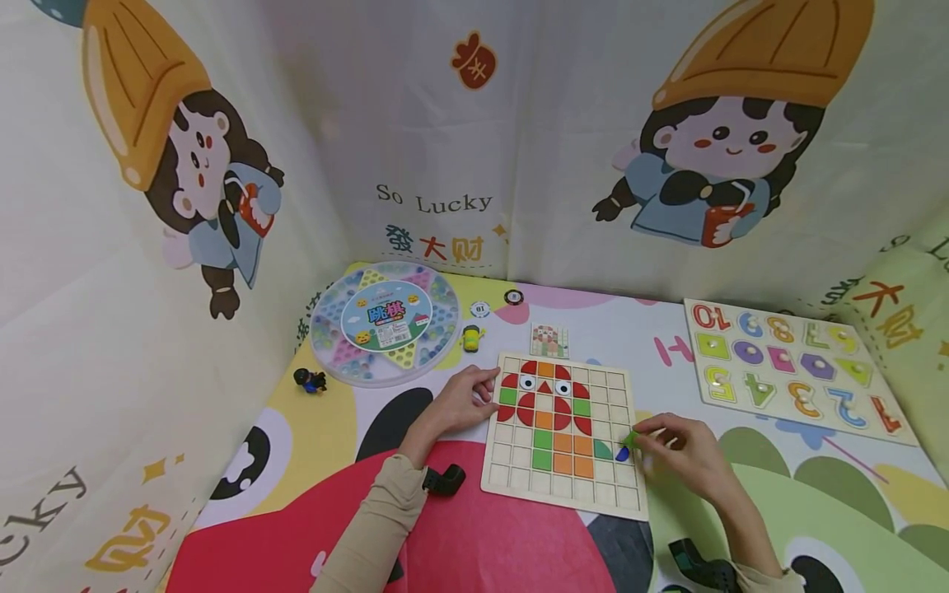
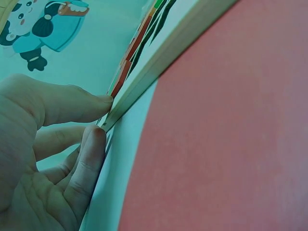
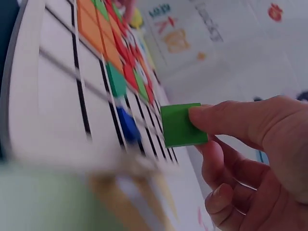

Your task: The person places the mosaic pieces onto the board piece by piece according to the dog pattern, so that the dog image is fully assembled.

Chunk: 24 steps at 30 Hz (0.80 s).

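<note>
A wooden grid board [image 1: 511,478] lies on the patterned cloth, partly filled with red, orange and green tiles and two eye tiles. My left hand [image 1: 460,402] grips the board's left edge; in the left wrist view its thumb and fingertips [image 2: 94,142] meet at that edge. Between thumb and fingers, my right hand [image 1: 685,453] pinches a green square tile [image 3: 183,125], held above the board's right edge. Close below that tile is a blue curved tile [image 1: 622,454]. To its left, a teal curved tile [image 1: 602,449] sits on the grid beside the orange squares.
A small picture card [image 1: 549,340] lies behind the board. At the back left is a round Chinese checkers set [image 1: 385,321], with small toy figures [image 1: 471,338] and round chips [image 1: 479,309] nearby. A number puzzle board [image 1: 801,371] lies at the right. Printed curtains [image 1: 578,247] enclose the area.
</note>
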Tool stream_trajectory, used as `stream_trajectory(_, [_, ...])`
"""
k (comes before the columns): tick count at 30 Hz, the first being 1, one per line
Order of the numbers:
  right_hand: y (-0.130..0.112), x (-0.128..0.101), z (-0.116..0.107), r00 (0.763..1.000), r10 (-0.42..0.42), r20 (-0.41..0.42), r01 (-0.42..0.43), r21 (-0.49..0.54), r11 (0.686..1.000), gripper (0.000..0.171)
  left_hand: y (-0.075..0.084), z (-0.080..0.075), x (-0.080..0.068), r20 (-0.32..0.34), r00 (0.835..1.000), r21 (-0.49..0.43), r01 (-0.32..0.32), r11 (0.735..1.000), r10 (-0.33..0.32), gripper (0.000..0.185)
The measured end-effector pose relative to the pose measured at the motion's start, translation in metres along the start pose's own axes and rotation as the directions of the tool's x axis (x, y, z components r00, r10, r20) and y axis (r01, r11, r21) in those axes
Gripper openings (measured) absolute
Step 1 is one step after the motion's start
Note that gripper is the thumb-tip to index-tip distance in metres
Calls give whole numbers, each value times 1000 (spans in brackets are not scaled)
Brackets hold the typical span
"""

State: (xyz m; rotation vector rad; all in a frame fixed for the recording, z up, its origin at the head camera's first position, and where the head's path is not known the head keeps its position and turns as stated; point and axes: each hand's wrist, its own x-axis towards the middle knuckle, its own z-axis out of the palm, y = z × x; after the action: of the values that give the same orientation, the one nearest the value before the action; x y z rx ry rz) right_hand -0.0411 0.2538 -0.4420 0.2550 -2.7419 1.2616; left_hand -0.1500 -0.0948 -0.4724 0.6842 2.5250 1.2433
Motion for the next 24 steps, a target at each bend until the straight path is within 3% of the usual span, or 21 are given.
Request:
stream_trajectory(5, [-16, 11, 20, 998, 38, 56, -38, 5, 999, 11, -1, 0, 1, 0, 1000, -5, -7, 1000, 7, 61])
stream_trajectory(12, [-28, 16, 46, 990, -46, 133, 37, 71, 997, 10, -1, -1, 2, 2, 1000, -8, -1, 1000, 1, 61])
stream_trajectory(19, [-37, 16, 63, 978, -11, 209, -15, 122, 992, 9, -1, -2, 0, 5, 1000, -6, 0, 1000, 0, 62])
stream_trajectory(24, [-42, 16, 71, 962, -30, 271, -15, 164, 986, 11, -2, -1, 0, 2, 1000, -8, 2, 1000, -2, 62])
